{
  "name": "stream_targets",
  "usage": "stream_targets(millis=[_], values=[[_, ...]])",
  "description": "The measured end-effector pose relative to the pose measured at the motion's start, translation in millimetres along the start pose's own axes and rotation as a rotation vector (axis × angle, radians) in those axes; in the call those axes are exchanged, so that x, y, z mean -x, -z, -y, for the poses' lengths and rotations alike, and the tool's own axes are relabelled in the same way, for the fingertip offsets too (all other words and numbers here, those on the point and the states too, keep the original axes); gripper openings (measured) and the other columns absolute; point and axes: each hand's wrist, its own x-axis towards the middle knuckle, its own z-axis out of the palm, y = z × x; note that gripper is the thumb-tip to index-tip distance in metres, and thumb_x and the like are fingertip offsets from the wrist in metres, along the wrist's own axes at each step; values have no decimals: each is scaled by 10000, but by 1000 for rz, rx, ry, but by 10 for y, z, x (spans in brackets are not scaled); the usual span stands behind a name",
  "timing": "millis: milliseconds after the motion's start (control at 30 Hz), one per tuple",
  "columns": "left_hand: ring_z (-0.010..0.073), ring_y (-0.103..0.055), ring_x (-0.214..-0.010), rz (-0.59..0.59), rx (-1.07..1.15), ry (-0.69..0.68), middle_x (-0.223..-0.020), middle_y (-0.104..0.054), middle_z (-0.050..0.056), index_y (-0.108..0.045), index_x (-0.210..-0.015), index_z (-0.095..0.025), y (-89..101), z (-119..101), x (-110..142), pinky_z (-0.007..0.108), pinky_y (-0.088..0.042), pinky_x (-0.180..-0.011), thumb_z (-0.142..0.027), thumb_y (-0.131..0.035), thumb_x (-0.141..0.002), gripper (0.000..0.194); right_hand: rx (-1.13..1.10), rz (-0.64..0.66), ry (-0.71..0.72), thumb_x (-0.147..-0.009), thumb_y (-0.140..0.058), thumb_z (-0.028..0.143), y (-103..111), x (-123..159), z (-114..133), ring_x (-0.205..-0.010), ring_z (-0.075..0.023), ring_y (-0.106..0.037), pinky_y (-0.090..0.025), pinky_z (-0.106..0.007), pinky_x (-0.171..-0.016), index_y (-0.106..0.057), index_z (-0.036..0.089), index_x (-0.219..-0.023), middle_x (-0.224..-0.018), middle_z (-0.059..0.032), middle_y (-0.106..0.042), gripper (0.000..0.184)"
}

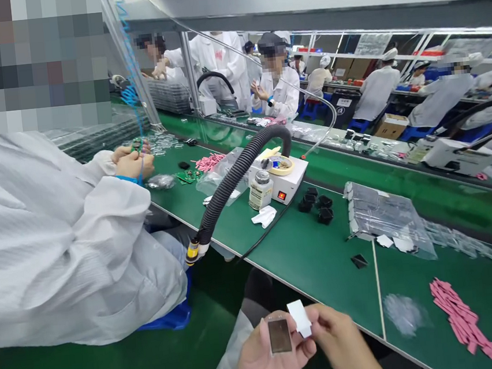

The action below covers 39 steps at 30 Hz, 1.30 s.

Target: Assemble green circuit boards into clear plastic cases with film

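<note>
1. The step in hand looks like close handling of two small parts: a metal-framed plate (279, 335) and a white slip (299, 318), held up together at the bottom of the head view, just off the edge of the green surface (314, 265).
2. The left hand (263, 364) has a closed grip on the plate, which stands upright against the fingers with its dull bronze face showing. The exact finger placement is partly hidden.
3. The right hand (339, 343) pinches the white slip between its fingers, tilted, with the slip's lower edge just beside the plate's upper corner.
4. Across the surface lie black foam blocks (320, 203), a clear bag of silver packs (379, 212), a small black square (359, 261) and a heap of pink strips (461, 317).
5. Farther along stand a white heater box (287, 183) with a red switch, a roll of tape (281, 165), a labelled bottle (259, 189) and a black corrugated hose (236, 176).
6. To the left, a co-worker in a white smock (60, 243) holds a small component in both hands (133, 163), apart from the person's own.
7. With slip and plate this close, the next move seems to call for lining up their edges steadily before either grip loosens.
</note>
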Motion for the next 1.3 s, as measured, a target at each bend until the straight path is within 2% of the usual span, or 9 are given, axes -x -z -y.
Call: stream_targets(millis=[67,133,233,333,400,500,700,967,1300], values=[[227,-542,-1042,-26,-8,19,-1149,-644,122,-717,-847,-163,4,39,-75,317,-383,-904,-504,-667,-722,366,86,-143,-20,-753,-615,487,372,220,118,-717,-129,-610,-467,-191,-664,-636,191,-791,-706,-13,-661,298],[235,-527,-1073,-51,-13,49,-1222,-608,141,-714,-875,-150,14,100,-151,318,-386,-905,-486,-650,-747,366,141,-296,-1,-748,-603,554,634,372,291,-801,-133,-622,-484,-168,-688,-622,203,-788,-773,-17,-668,354],[246,-527,-1079,-60,-17,90,-1227,-601,169,-709,-884,-125,22,218,-260,326,-393,-903,-469,-648,-756,372,276,-356,167,-801,-561,520,772,481,554,-969,-127,-613,-495,-157,-817,-628,237,-814,-1012,-5,-663,292],[229,-553,-1038,-62,14,108,-1103,-665,142,-706,-881,-104,9,326,-344,340,-408,-900,-402,-670,-760,323,555,-218,502,-903,-443,292,660,479,715,-1051,-97,-566,-478,-179,-891,-601,234,-833,-1094,4,-625,182],[189,-584,-955,-85,68,114,-961,-704,92,-703,-879,-101,-13,370,-372,333,-421,-890,-347,-691,-755,276,710,-158,719,-892,-397,138,538,448,749,-1098,-109,-533,-483,-234,-936,-573,211,-900,-1124,-24,-603,191],[137,-605,-855,-118,126,119,-852,-712,48,-703,-836,-95,-45,392,-373,297,-435,-865,-303,-713,-743,228,864,-152,881,-833,-416,40,405,410,736,-1111,-161,-525,-467,-368,-1025,-564,162,-959,-1146,-81,-591,230],[131,-623,-861,-110,126,125,-875,-723,38,-712,-859,-103,-49,379,-348,276,-453,-836,-307,-684,-774,222,970,-136,892,-796,-422,20,346,367,704,-1059,-212,-558,-495,-474,-998,-577,141,-933,-1113,-105,-613,239],[112,-636,-832,-88,167,115,-856,-730,29,-708,-831,-91,-120,356,-348,254,-456,-818,-249,-691,-771,169,994,-249,963,-838,-428,45,273,322,637,-1042,-161,-554,-454,-429,-1057,-592,141,-916,-1089,-76,-625,205],[115,-640,-845,-107,137,123,-866,-741,29,-715,-844,-112,-96,374,-337,231,-467,-795,-273,-714,-746,188,979,-261,1040,-821,-452,33,260,292,583,-1015,-173,-567,-474,-452,-1000,-619,131,-925,-1092,-82,-637,221]])
